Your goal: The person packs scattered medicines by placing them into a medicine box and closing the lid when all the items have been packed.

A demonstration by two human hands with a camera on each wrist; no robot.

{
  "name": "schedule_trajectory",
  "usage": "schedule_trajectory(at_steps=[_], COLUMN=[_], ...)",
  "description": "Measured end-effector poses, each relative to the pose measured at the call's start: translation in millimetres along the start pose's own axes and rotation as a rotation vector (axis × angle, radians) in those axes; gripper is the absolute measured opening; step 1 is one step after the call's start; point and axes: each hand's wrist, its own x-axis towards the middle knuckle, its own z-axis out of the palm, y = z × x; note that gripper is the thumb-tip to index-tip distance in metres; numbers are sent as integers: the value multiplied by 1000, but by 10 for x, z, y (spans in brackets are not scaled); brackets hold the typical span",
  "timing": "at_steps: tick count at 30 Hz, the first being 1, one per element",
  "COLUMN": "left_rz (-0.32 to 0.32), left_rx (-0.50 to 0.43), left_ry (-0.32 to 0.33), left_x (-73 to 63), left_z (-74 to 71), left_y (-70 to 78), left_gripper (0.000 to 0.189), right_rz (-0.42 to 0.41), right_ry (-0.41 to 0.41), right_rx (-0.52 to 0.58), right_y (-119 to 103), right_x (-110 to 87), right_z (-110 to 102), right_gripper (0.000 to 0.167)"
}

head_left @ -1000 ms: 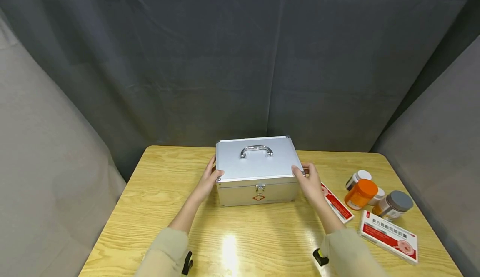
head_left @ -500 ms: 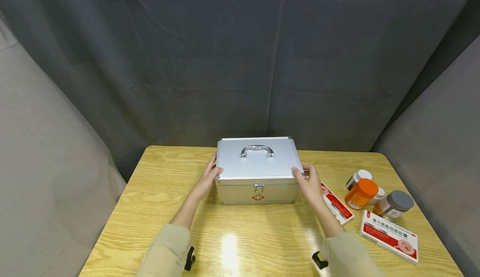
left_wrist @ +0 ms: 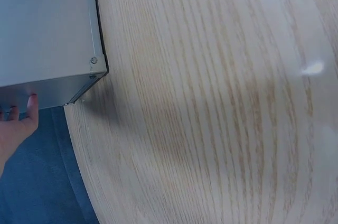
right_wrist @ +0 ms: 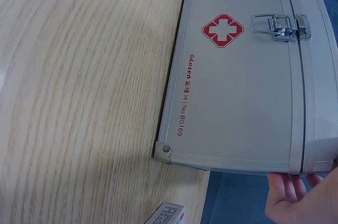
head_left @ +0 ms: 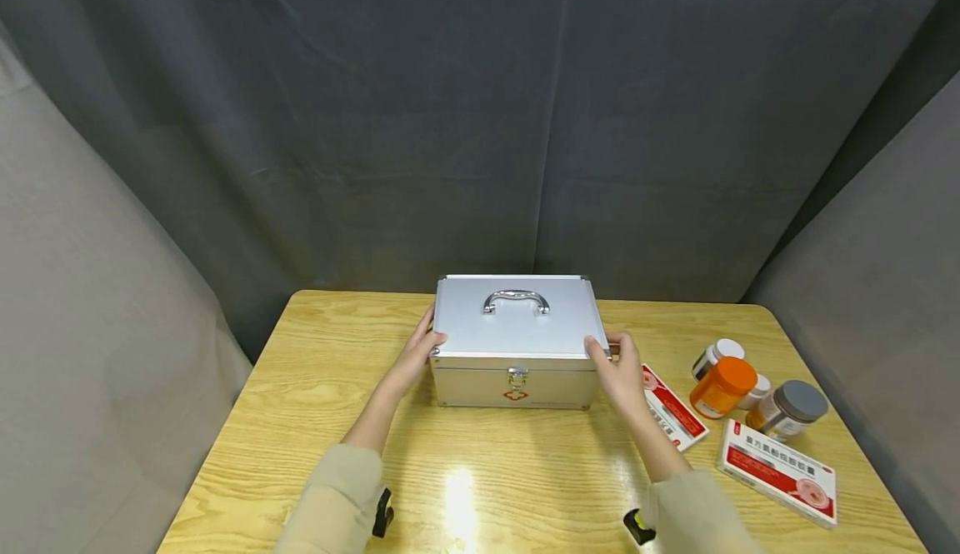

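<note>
A silver metal first-aid box [head_left: 517, 333] with a red cross on its front sits on the wooden table in the head view, lid down and carrying handle flat-topped above it. My left hand [head_left: 412, 360] grips its left side, the thumb at the front top corner and the fingers along the side. At the right side my right hand [head_left: 618, 375] holds it, thumb on the lid's edge and fingers bent against the side wall. A metal latch [right_wrist: 285, 27] shows on the front in the right wrist view. The box hides parts of the fingers.
To the right are two red-and-white medicine boxes [head_left: 780, 471], an orange jar [head_left: 723, 387], a grey-capped jar [head_left: 787, 411] and white-capped bottles [head_left: 718, 354]. One medicine box lies close to my right forearm. A dark curtain [head_left: 420, 121] hangs behind the table [head_left: 345, 321].
The first-aid box has turned slightly between my hands, and its back edge has shifted a little right. Its front now lies straighter. Both hands keep their hold.
</note>
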Motion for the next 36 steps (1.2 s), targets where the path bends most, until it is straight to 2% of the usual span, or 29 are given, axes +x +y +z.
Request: schedule_trajectory(at_steps=[3, 10, 14, 17, 21, 24, 28, 36], left_rz=[-3, -6, 8, 11, 22, 26, 20, 18], left_rx=[-5, 15, 12, 3, 1, 9, 6, 24], left_ry=[-11, 2, -33, -45, -25, -13, -18, -52], left_x=[13, 103, 6, -21, 34, 25, -15, -200], left_z=[4, -27, -11, -11, -28, -19, -7, 47], left_y=[-19, -241, -116, -98, -259, -292, -256, -34], left_gripper=[73, 72, 72, 72, 71, 71, 72, 72], right_rz=[-3, -2, 6, 1, -7, -12, -21, -16], right_ry=[-3, 0, 6, 20, 30, 37, 51, 61], right_rx=[6, -1, -11, -13, -10, -9, 0, -3], right_y=[-3, 2, 12, 10, 1, -8, -22, -23], right_x=[-26, -103, -141, -176, -224, -259, -306, -374], right_z=[-13, -33, -29, -24, -27, -30, -37, -52], right_gripper=[39, 40, 42, 42, 39, 38, 37, 36])
